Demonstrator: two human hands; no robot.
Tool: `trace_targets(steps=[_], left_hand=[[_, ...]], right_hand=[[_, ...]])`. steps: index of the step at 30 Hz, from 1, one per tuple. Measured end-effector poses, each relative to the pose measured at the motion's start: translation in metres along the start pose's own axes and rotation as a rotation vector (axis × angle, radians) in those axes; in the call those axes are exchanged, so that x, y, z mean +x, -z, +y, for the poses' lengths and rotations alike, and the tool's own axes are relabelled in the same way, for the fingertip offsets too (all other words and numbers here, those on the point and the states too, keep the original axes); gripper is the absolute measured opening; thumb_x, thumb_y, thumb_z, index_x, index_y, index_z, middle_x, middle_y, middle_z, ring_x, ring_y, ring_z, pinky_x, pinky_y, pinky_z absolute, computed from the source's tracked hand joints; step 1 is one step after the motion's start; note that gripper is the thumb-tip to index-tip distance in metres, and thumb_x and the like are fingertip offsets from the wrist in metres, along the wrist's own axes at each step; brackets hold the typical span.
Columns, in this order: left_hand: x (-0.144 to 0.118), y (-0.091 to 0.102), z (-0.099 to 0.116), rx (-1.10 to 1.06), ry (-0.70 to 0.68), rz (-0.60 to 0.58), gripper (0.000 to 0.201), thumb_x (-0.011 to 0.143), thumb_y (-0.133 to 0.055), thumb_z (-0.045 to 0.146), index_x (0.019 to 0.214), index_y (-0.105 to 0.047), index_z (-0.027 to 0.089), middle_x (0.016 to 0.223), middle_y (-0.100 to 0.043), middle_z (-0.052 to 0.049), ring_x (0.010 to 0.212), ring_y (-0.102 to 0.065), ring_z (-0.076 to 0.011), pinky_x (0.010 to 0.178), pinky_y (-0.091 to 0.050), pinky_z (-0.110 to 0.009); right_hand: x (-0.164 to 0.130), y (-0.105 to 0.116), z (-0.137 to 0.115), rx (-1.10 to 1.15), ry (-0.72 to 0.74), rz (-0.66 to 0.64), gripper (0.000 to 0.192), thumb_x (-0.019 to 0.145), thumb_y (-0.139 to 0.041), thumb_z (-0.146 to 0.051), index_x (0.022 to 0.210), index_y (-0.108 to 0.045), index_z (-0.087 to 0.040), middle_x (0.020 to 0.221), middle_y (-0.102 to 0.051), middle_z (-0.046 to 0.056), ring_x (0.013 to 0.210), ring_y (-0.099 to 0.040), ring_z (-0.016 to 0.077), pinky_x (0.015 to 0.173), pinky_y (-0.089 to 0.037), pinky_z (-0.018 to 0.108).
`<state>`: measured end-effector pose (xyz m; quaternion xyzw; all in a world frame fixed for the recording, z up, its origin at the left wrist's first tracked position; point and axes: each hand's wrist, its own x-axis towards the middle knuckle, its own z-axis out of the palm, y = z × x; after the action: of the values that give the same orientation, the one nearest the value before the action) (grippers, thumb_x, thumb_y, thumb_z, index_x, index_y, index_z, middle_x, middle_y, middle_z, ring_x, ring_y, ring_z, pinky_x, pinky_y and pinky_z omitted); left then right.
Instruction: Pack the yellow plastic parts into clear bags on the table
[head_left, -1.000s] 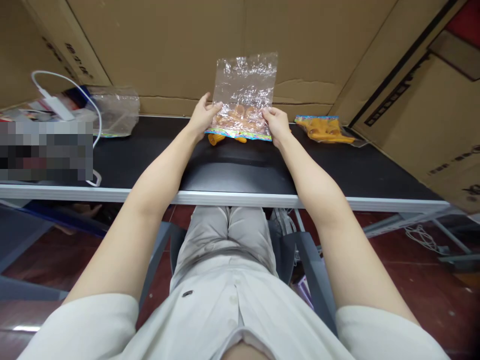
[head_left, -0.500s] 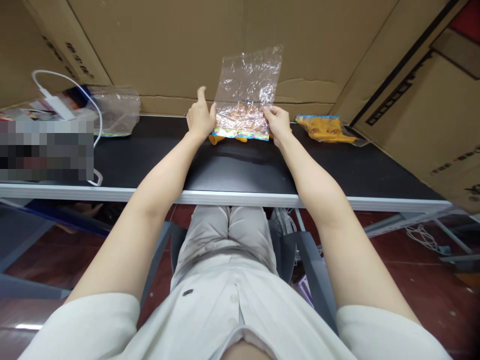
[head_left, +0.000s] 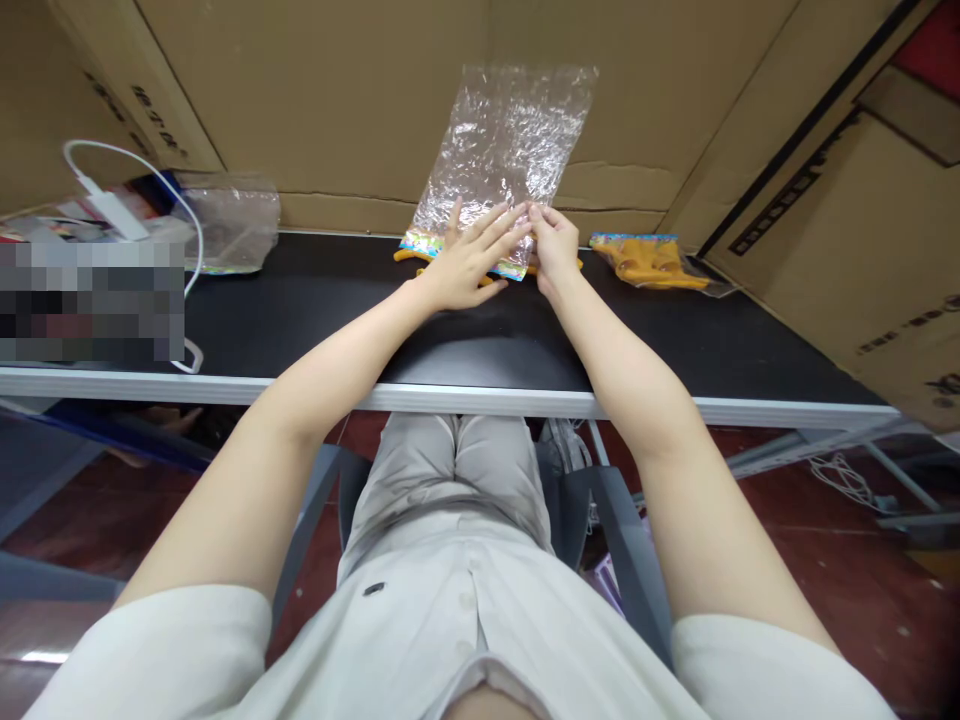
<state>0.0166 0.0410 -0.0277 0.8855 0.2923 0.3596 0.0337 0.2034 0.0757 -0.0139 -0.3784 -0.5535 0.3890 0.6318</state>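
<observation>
The clear plastic bag (head_left: 506, 140) stands almost upright in front of me, its crinkled upper part leaning back toward the cardboard wall (head_left: 337, 90) while its colourful printed edge (head_left: 420, 243) sits low, just above the black tabletop (head_left: 465, 330). My left hand (head_left: 469, 262) lies spread across the lower part of the bag, fingers splayed and flat against the film, not closed round anything; pressing like this seems to keep the bag steady against what is under it. My right hand (head_left: 553, 245) pinches the bag's lower right corner between thumb and fingertips, so it is closed on the film, which I judge is what keeps the sheet up rather than flopping over. Beneath the bag's lower edge, orange pieces (head_left: 411, 256) poke out onto the table, touching or just under the printed strip; I cannot tell whether they are inside the bag or lying below it. To my right, near my right hand but apart from it, lies 1 filled bag of orange pieces (head_left: 651, 258), flat on the table against the cardboard. Well off to my left sits another clear bag (head_left: 229, 222), slumped beside a white cable (head_left: 196, 235) that loops over the table edge. The table's metal front rim (head_left: 225, 384) runs across above my lap.
</observation>
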Motion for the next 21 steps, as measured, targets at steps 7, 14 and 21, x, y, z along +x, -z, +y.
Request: trace_targets(steps=[7, 14, 21], left_hand=[[0.006, 0.026, -0.02, -0.171, 0.119, 0.156, 0.056, 0.091, -0.073, 0.044, 0.147, -0.074, 0.043, 0.173, -0.057, 0.004, 0.177, -0.01, -0.0363, 0.141, 0.015, -0.061], [-0.039, 0.099, -0.05, 0.211, 0.555, 0.128, 0.065, 0.103, -0.061, 0.041, 0.166, -0.043, 0.038, 0.185, -0.019, 0.028, 0.174, 0.009, -0.021, 0.135, 0.037, -0.05], [-0.119, 0.155, -0.103, 0.378, 0.813, 0.067, 0.079, 0.095, -0.046, 0.076, 0.168, -0.048, 0.046, 0.185, -0.028, 0.025, 0.175, -0.006, -0.0395, 0.137, 0.017, -0.078]], right_hand=[[-0.009, -0.008, -0.013, 0.103, -0.118, 0.007, 0.028, 0.104, -0.073, -0.048, 0.119, -0.074, -0.024, 0.109, -0.079, 0.003, 0.091, -0.081, 0.0169, 0.072, -0.067, 0.026], [-0.012, -0.003, -0.001, -0.246, 0.055, -0.162, 0.043, 0.101, -0.075, -0.059, 0.125, -0.077, -0.024, 0.123, -0.08, 0.01, 0.113, -0.08, 0.0276, 0.096, -0.071, 0.045], [-0.021, -0.01, 0.019, -0.922, 0.416, -0.573, 0.063, 0.098, -0.078, -0.051, 0.153, -0.071, -0.021, 0.166, -0.059, 0.02, 0.16, -0.05, 0.0424, 0.138, -0.035, 0.067]])
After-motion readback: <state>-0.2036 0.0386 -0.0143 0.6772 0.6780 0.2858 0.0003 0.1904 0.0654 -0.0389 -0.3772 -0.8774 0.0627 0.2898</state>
